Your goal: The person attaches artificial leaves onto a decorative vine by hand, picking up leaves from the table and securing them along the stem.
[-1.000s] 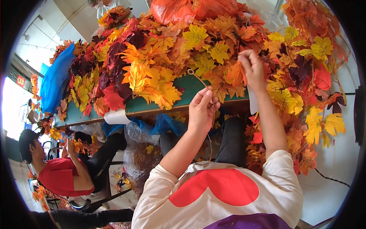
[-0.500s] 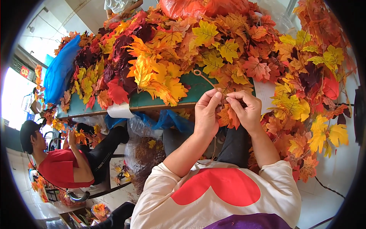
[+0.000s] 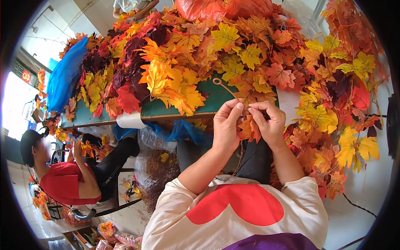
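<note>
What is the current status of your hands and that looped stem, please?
Left hand pinching looped stem, loop end pointing away. Right hand at orange leaf, exact grip hidden. Leaf pile crowding table just beyond.

There's a gap: bare green tabletop (image 3: 214, 100) just beyond the left hand (image 3: 226, 126)! Heaped leaves (image 3: 200, 50) wall off the far side, a yellow-orange bunch (image 3: 168, 85) crowds the left, and hanging foliage (image 3: 318, 118) hems in the right.

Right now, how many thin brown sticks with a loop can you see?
1: the thin brown stick with a round loop pokes up from the left hand. Others may hide under the red, orange and yellow leaves.
</note>
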